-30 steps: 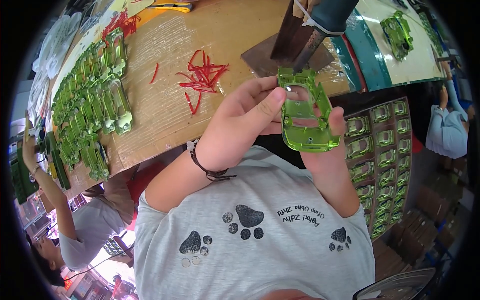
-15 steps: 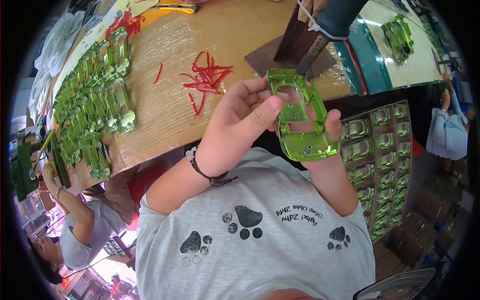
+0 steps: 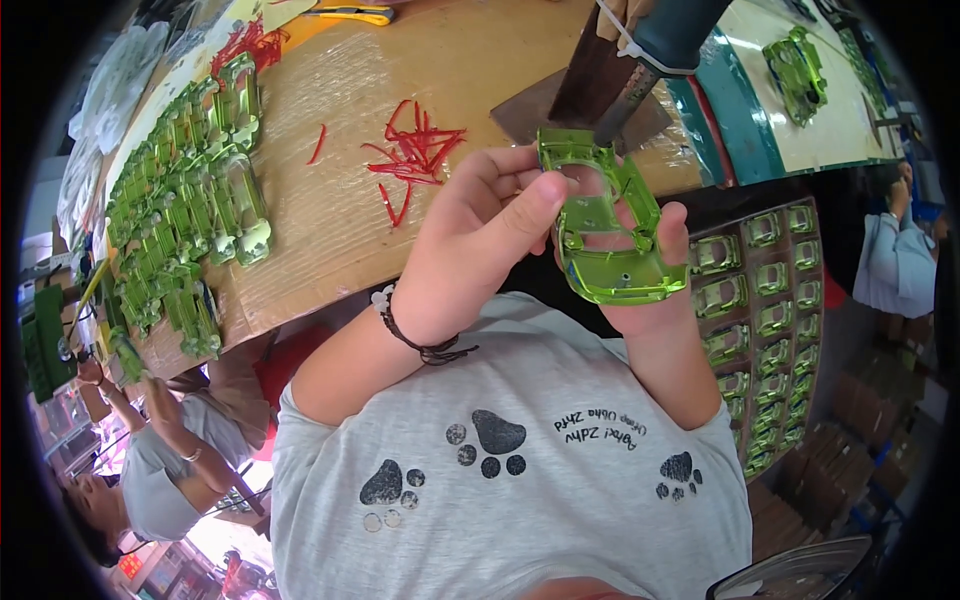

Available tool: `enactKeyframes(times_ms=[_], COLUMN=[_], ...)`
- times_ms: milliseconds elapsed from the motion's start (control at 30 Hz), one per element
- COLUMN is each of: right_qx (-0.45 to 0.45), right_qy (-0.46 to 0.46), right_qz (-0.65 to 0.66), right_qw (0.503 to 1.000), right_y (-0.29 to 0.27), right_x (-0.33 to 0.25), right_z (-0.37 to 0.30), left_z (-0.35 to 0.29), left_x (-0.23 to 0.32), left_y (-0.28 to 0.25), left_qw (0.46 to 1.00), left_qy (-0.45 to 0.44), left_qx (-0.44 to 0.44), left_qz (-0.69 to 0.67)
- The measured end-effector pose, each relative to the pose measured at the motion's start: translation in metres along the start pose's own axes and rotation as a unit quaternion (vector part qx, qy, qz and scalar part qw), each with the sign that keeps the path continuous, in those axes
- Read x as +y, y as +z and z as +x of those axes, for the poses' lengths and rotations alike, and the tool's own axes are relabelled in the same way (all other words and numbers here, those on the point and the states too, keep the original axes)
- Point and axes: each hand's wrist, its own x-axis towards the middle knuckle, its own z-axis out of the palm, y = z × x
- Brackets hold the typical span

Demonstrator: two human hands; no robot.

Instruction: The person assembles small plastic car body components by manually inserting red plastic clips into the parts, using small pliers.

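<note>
A shiny green toy car body shell [image 3: 592,215], hollow side facing up, is held between both my hands above the table's near edge. My left hand [image 3: 490,225] grips its left side, with the thumb laid over the rim and the fingers curled beneath. My right hand [image 3: 655,310] supports the right side from below; its fingertips show past the shell's edge, and the rest is hidden behind the shell. Just beyond the shell stands a dark metal rod [image 3: 628,103] hanging from a thick blue-grey tool over a brown plate [image 3: 520,112]. Thin red strips [image 3: 415,150] lie in a loose pile to the left.
Rows of green car shells [image 3: 190,205] cover the table's left side. A tray [image 3: 765,300] of more shells stands at my right. A yellow cutter knife [image 3: 350,15] lies at the far edge. Another shell [image 3: 795,75] rests far right. A co-worker [image 3: 185,450] works at the left.
The shell has tilted slightly in my hands, its near end rising and shifting right. At the left, the co-worker's hands have moved and now hold a green piece.
</note>
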Motion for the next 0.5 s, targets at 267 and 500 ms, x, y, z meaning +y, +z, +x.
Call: enactKeyframes(times_ms=[267, 500], right_qx=[-0.012, 0.307], right_qy=[-0.022, -0.189], right_qz=[0.127, -0.198], right_qw=[0.992, 0.911], right_y=[-0.058, -0.130], right_x=[-0.024, -0.140], right_z=[-0.015, -0.002], left_z=[-0.015, -0.035], left_x=[0.002, 0.086], left_y=[-0.005, 0.031], left_qw=[0.993, 0.815], left_qy=[-0.039, 0.424], left_qx=[-0.063, -0.390], left_qz=[0.088, -0.067])
